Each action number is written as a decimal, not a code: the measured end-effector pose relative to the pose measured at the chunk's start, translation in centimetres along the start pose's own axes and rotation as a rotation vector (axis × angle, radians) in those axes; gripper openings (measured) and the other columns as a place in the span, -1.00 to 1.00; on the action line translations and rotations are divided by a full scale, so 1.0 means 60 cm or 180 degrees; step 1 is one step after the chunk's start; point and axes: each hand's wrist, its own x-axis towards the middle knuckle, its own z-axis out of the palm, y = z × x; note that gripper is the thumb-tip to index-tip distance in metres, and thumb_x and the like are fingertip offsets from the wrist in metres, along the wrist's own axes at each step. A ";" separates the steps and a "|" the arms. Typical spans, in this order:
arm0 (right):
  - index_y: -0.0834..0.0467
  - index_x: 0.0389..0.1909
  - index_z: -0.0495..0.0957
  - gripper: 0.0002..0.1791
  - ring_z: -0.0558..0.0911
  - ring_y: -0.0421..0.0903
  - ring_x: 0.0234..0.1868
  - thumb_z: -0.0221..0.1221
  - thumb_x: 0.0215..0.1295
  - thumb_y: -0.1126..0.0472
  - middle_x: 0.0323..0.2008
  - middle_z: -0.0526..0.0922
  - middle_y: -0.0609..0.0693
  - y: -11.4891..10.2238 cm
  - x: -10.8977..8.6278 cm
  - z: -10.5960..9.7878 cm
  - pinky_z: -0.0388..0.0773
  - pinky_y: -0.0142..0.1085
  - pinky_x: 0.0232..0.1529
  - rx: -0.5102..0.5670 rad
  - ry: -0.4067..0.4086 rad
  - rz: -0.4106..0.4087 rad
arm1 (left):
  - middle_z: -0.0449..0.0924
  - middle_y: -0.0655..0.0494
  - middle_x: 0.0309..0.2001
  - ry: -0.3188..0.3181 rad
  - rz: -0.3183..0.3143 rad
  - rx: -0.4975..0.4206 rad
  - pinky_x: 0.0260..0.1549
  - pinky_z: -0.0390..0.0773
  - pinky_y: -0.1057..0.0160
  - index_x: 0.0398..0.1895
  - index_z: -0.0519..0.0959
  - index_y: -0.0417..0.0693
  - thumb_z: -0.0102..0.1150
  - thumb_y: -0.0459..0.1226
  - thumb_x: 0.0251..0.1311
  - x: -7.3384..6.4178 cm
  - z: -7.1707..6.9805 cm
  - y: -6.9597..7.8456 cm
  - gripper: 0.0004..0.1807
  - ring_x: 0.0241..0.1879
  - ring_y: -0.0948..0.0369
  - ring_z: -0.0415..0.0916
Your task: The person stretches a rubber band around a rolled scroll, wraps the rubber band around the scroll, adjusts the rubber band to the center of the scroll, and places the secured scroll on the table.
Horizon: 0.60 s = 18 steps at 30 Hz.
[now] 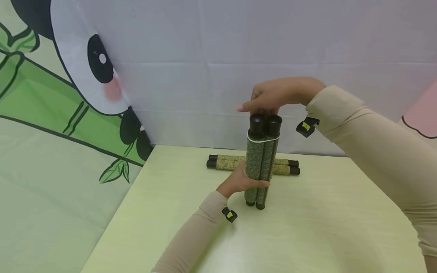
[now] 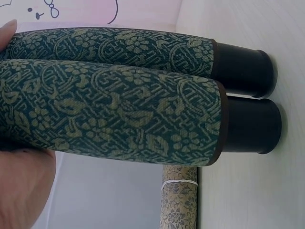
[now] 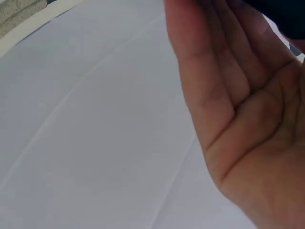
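Observation:
Two green patterned scrolls (image 1: 254,159) with black end knobs stand nearly upright side by side, a white band round their upper part. Around their lower half, my left hand (image 1: 243,179) grips them, thumb across the front. In the left wrist view the leaf-and-flower cloth of the scrolls (image 2: 119,109) fills the middle, and their black lower ends are close to the tabletop. My right hand (image 1: 278,94) is at the top knobs, its fingers partly hidden behind them. The right wrist view shows the palm (image 3: 257,143) with long, slightly bent fingers beside a dark shape.
Behind the upright pair, two tan patterned scrolls (image 1: 227,162) with black ends lie across the pale table (image 1: 177,182). A white sheet (image 1: 177,98) hangs along the table's back edge. To the left is a cloth printed with a cartoon panda and green bamboo (image 1: 51,102).

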 end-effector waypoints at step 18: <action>0.32 0.26 0.53 -0.35 0.64 0.01 0.14 -0.14 0.63 -0.17 0.05 0.70 0.18 0.088 -0.032 0.056 0.35 -0.06 0.39 0.1587 0.0614 -0.0495 | 0.70 0.15 -0.05 0.0068 -0.0054 -0.0036 0.02 0.62 0.19 0.14 0.58 0.04 0.57 -0.20 0.03 0.001 0.001 -0.003 -0.44 -0.05 0.19 0.66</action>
